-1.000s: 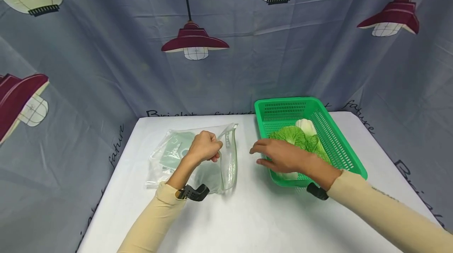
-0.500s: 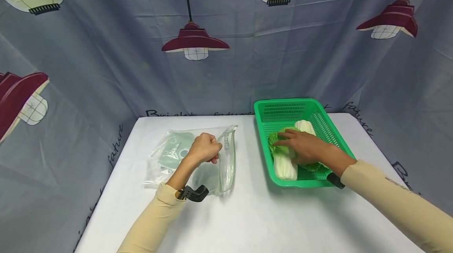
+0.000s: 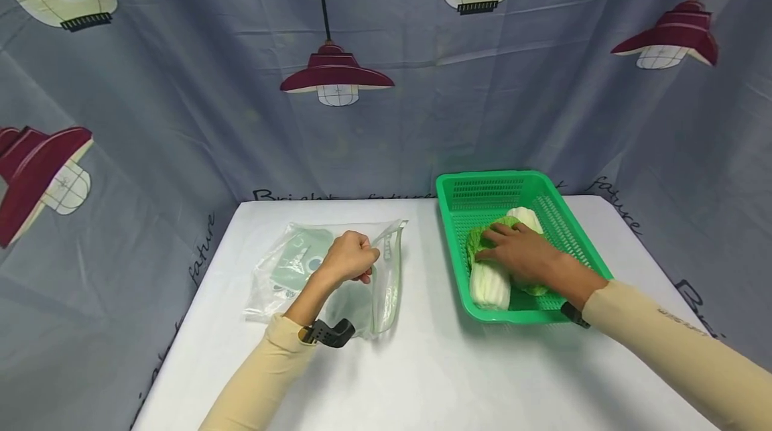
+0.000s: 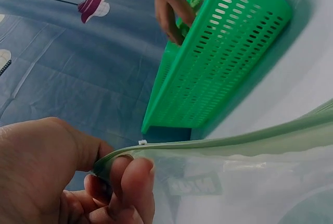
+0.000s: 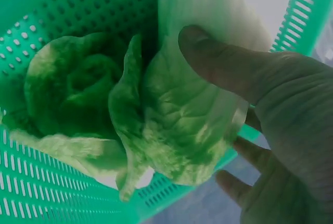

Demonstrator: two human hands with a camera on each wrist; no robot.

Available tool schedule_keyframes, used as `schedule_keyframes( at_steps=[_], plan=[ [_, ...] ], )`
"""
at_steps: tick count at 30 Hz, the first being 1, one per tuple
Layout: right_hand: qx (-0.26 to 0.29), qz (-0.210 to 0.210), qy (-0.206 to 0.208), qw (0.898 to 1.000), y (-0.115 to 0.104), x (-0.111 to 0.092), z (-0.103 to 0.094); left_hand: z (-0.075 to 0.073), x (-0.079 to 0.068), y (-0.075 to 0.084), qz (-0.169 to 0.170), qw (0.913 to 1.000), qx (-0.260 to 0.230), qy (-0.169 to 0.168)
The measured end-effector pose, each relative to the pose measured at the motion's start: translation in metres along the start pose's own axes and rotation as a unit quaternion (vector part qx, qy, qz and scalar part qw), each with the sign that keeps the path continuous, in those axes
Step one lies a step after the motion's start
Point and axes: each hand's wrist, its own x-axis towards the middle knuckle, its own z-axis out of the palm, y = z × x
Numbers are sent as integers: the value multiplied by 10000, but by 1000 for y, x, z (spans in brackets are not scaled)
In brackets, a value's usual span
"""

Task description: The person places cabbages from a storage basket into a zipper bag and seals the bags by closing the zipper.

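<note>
On the left side of the table lies a clear zip bag [image 3: 387, 287] with pale green printed patches. My left hand [image 3: 350, 258] pinches its mouth edge between thumb and fingers; the left wrist view shows the green zip strip [image 4: 234, 141] running off to the right, with the mouth edge raised. Over in the green basket [image 3: 449, 243], my right hand [image 3: 521, 253] grips a napa cabbage [image 3: 490, 289]. In the right wrist view the thumb lies across this cabbage [image 5: 182, 99] and the fingers reach round its far side. A second napa cabbage [image 5: 73, 86] lies beside it, partly covered by my hand in the head view.
The perforated basket stands at the right back of the white table [image 3: 416, 377], its walls rising around the cabbages. A grey-blue curtain [image 3: 386, 129] printed with lamps hangs behind and at both sides.
My right hand has moved from above the basket's left rim into the basket and onto the near napa cabbage. The left hand keeps its pinch on the bag and has barely moved.
</note>
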Motion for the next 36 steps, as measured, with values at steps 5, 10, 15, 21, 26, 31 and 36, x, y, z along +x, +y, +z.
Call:
schedule_keyframes(
  at_steps=[5, 10, 15, 21, 26, 31, 36],
  plan=[
    [-146, -24, 448, 9989, 5, -9, -15, -1, -1, 1, 72, 9999, -48, 85],
    [172, 153, 490, 9985, 11, -19, -32, -1, -2, 2, 197, 9997, -65, 108],
    [726, 465, 753, 9934, 18, -22, -50, -4, -4, 3, 231, 9996, -126, 124],
    [1512, 450, 1491, 9762, 11, -11, -68, -5, -6, 4, 258, 9994, -171, 144],
    [2047, 333, 1600, 9651, -12, 10, -83, -6, -6, 3, 304, 9992, -196, 163],
    [2256, 635, 1036, 9666, -38, 35, -91, -6, -6, 3, 384, 9989, -211, 188],
    [1897, 887, 518, 9765, -59, 62, -94, -6, -6, 2, 465, 9984, -144, 286]
  ],
)
